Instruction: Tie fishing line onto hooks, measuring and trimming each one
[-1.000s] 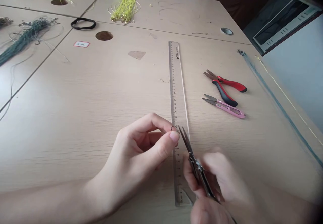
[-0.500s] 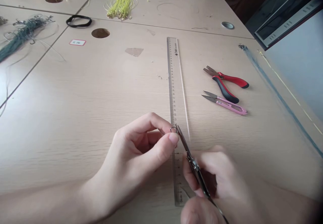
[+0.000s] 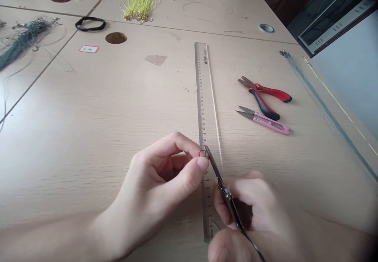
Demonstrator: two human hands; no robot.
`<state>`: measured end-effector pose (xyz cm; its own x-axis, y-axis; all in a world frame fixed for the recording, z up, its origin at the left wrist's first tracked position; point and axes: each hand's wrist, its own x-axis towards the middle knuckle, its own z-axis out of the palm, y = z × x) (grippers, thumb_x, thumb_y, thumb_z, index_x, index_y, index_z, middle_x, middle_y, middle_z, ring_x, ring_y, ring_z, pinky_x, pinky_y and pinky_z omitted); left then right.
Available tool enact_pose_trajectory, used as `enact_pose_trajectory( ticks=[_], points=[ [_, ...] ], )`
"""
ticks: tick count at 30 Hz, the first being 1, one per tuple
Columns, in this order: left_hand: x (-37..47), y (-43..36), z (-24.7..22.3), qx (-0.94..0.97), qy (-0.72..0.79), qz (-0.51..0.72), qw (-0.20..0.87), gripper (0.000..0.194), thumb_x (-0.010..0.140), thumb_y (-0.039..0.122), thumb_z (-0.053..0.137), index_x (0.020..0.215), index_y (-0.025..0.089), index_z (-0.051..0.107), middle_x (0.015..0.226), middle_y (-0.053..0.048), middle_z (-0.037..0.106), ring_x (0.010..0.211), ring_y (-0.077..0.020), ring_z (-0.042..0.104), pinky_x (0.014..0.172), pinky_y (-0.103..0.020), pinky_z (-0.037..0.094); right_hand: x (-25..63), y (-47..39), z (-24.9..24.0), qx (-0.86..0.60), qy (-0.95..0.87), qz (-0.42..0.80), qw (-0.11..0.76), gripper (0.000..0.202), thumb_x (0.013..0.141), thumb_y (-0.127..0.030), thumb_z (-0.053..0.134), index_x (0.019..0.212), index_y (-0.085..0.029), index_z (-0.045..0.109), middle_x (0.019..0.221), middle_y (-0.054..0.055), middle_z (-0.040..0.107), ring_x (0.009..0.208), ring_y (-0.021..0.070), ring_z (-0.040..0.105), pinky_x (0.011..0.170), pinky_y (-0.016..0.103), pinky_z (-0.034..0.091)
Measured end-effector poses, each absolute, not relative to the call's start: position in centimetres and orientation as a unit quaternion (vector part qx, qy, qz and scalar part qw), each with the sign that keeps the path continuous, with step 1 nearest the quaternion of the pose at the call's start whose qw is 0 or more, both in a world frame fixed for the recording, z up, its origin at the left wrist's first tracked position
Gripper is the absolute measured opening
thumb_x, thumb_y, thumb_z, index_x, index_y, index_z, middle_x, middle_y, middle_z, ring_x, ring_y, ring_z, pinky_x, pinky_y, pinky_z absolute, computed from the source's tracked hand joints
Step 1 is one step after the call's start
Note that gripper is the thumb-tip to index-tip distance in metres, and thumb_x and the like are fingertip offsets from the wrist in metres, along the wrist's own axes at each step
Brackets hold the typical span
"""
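My left hand [image 3: 165, 183] is closed, with thumb and forefinger pinching a small dark fish hook [image 3: 202, 151]. The hook's rounded bend sticks up above the fingertips; the rest is hidden. In my right hand [image 3: 251, 210] is a slim dark metal tool [image 3: 226, 195] with narrow jaws and a pivot, possibly forceps. Its tip reaches up beside the hook, touching it or very close. A thin strand shows near my right thumb. Beneath both hands lies a clear ruler [image 3: 206, 96], its lower part partly covered.
Red-and-black pliers [image 3: 262, 92] and pink thread snips [image 3: 264, 120] lie right of the ruler. Blue-grey line with hooks [image 3: 310, 84] runs along the right. A yellow-green bundle [image 3: 140, 4], black band [image 3: 90, 23], tape ring [image 3: 266, 28], label [image 3: 88, 49] and dark hook bundle [image 3: 26, 37] lie farther off.
Both hands keep nearly the same pose. The hook's bend stands slightly higher above my left fingertips, and the view has shifted a little.
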<state>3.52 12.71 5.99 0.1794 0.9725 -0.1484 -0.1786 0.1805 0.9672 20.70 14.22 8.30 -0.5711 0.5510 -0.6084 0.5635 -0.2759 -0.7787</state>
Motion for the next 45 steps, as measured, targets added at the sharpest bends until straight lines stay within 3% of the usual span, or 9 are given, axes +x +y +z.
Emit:
enact_pose_trajectory(
  ticks=[10, 16, 22, 27, 34, 37, 39, 42, 45],
  points=[
    [3.4, 12.5, 6.1, 0.451, 0.471, 0.453, 0.608, 0.016, 0.082, 0.016, 0.060, 0.066, 0.018, 0.057, 0.051, 0.006, 0.052, 0.043, -0.0039, 0.042, 0.040, -0.011, 0.036, 21.0, 13.2, 7.4, 0.458, 0.627, -0.630, -0.029, 0.050, 0.068, -0.057, 0.069, 0.057, -0.018, 0.039, 0.048, -0.008, 0.030, 0.044, 0.0052, 0.028, 0.037, 0.020, 0.019],
    [3.5, 12.7, 6.1, 0.449, 0.470, 0.448, 0.614, 0.016, 0.082, 0.017, 0.059, 0.067, 0.018, 0.057, 0.052, 0.006, 0.052, 0.044, -0.0043, 0.042, 0.040, -0.011, 0.036, 20.6, 13.8, 8.0, 0.463, 0.609, -0.644, -0.003, 0.049, 0.065, -0.049, 0.072, 0.056, -0.019, 0.035, 0.047, -0.008, 0.028, 0.044, 0.0050, 0.026, 0.037, 0.018, 0.020],
    [3.3, 12.5, 5.8, 0.440, 0.445, 0.451, 0.636, 0.016, 0.085, 0.017, 0.058, 0.069, 0.019, 0.057, 0.056, 0.007, 0.054, 0.045, -0.0024, 0.043, 0.044, -0.008, 0.039, 20.8, 13.4, 7.1, 0.431, 0.646, -0.629, -0.042, 0.051, 0.073, -0.058, 0.065, 0.056, -0.018, 0.039, 0.047, -0.008, 0.033, 0.042, 0.0045, 0.031, 0.036, 0.018, 0.021],
    [3.3, 12.4, 5.8, 0.443, 0.458, 0.441, 0.632, 0.015, 0.085, 0.021, 0.058, 0.070, 0.020, 0.056, 0.057, 0.006, 0.051, 0.046, -0.0032, 0.040, 0.043, -0.010, 0.035, 22.4, 12.3, 5.9, 0.460, 0.615, -0.641, -0.019, 0.054, 0.067, -0.066, 0.065, 0.061, -0.018, 0.041, 0.051, -0.006, 0.038, 0.044, 0.0056, 0.036, 0.037, 0.018, 0.024],
    [3.3, 12.4, 6.0, 0.437, 0.454, 0.431, 0.646, 0.017, 0.085, 0.023, 0.058, 0.069, 0.019, 0.054, 0.057, 0.006, 0.050, 0.048, -0.0038, 0.040, 0.044, -0.011, 0.034, 22.4, 13.3, 6.8, 0.453, 0.602, -0.657, 0.039, 0.046, 0.070, -0.054, 0.069, 0.063, -0.018, 0.042, 0.051, -0.007, 0.035, 0.046, 0.0057, 0.034, 0.039, 0.018, 0.028],
    [3.3, 12.5, 5.9, 0.429, 0.441, 0.434, 0.658, 0.016, 0.086, 0.022, 0.057, 0.071, 0.019, 0.055, 0.058, 0.006, 0.052, 0.048, -0.0034, 0.041, 0.045, -0.010, 0.036, 21.5, 13.8, 7.4, 0.428, 0.640, -0.638, -0.005, 0.051, 0.072, -0.060, 0.064, 0.058, -0.017, 0.039, 0.049, -0.007, 0.031, 0.045, 0.0048, 0.030, 0.038, 0.019, 0.020],
    [3.3, 12.5, 5.9, 0.426, 0.441, 0.435, 0.659, 0.016, 0.086, 0.021, 0.057, 0.070, 0.019, 0.055, 0.058, 0.006, 0.052, 0.048, -0.0034, 0.041, 0.045, -0.010, 0.036, 21.3, 13.8, 7.6, 0.428, 0.634, -0.644, -0.017, 0.053, 0.072, -0.063, 0.063, 0.059, -0.017, 0.039, 0.052, -0.007, 0.033, 0.046, 0.0052, 0.032, 0.039, 0.019, 0.022],
    [3.4, 12.5, 5.9, 0.432, 0.458, 0.434, 0.645, 0.017, 0.084, 0.022, 0.058, 0.068, 0.018, 0.055, 0.056, 0.006, 0.050, 0.048, -0.0037, 0.041, 0.044, -0.010, 0.034, 21.3, 13.8, 7.8, 0.453, 0.582, -0.675, 0.029, 0.051, 0.067, -0.061, 0.068, 0.064, -0.018, 0.042, 0.055, -0.006, 0.038, 0.050, 0.0068, 0.036, 0.042, 0.019, 0.029],
    [3.4, 12.5, 5.8, 0.443, 0.460, 0.433, 0.636, 0.017, 0.084, 0.021, 0.058, 0.068, 0.018, 0.055, 0.055, 0.006, 0.049, 0.048, -0.0037, 0.041, 0.044, -0.010, 0.035, 21.3, 14.0, 8.3, 0.455, 0.561, -0.690, 0.045, 0.046, 0.068, -0.053, 0.069, 0.063, -0.018, 0.041, 0.053, -0.007, 0.036, 0.049, 0.0065, 0.034, 0.043, 0.020, 0.025]
  ],
)
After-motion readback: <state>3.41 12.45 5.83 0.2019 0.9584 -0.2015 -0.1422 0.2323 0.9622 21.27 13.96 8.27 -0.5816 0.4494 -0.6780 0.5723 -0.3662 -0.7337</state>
